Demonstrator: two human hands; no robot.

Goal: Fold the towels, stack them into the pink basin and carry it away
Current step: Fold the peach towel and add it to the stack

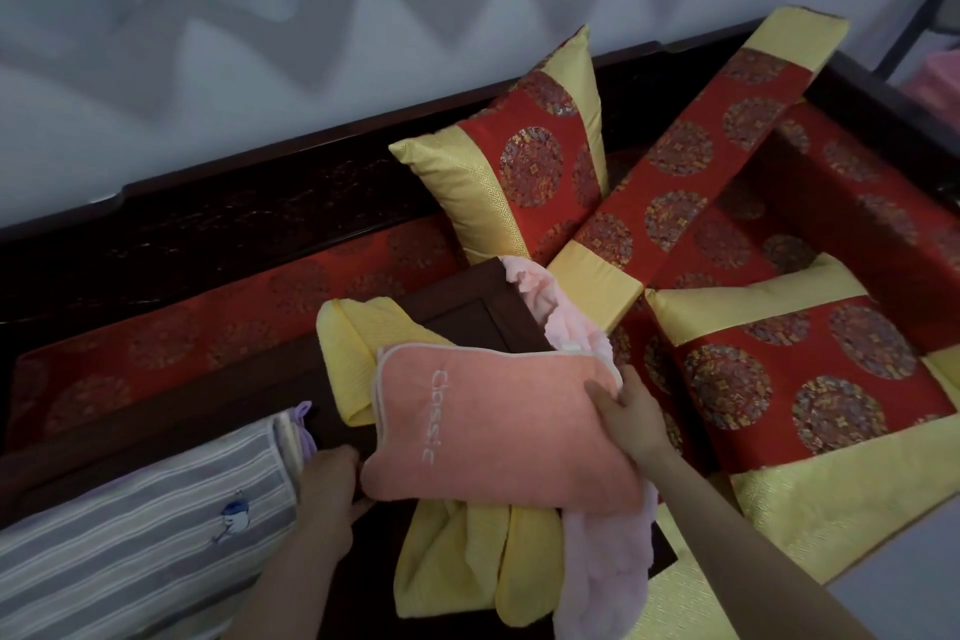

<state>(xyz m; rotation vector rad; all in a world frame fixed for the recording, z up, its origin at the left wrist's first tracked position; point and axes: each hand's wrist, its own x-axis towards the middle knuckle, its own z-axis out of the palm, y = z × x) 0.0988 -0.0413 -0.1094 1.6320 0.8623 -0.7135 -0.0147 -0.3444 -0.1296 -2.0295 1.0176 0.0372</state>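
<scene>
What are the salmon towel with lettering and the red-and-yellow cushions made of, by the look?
The salmon towel looks like terry cotton or microfibre: matte, fuzzy nap, stitched white lettering, piped edge. The cushions look like silk-like brocade, perhaps satin or synthetic: a sheen and woven round medallions.

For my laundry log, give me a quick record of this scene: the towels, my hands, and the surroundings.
being handled: coral towel, folded, lettered "Classic"
right hand: grips its right edge
left hand: at its left corner, grip unclear
underneath: yellow towel, pale pink towel
left: striped towel
behind: red-and-gold cushions
</scene>
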